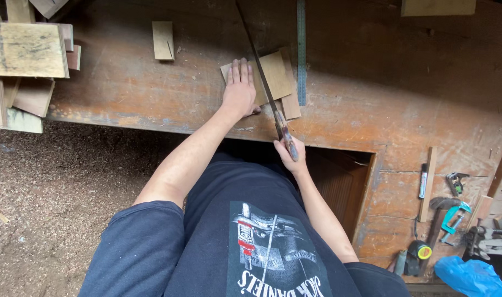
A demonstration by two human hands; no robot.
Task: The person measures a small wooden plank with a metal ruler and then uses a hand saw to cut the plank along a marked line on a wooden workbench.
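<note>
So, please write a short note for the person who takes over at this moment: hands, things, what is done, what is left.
Left hand: flat on the thin wood piece, pressing it onto the workbench.
Right hand: closed on the handle of the hand saw, blade lying across the piece.
Metal ruler lies just right of the piece; a small block is further left.
Done: piece held, saw on it. How deep the cut is cannot be seen.
Left: finish the cut.
</note>
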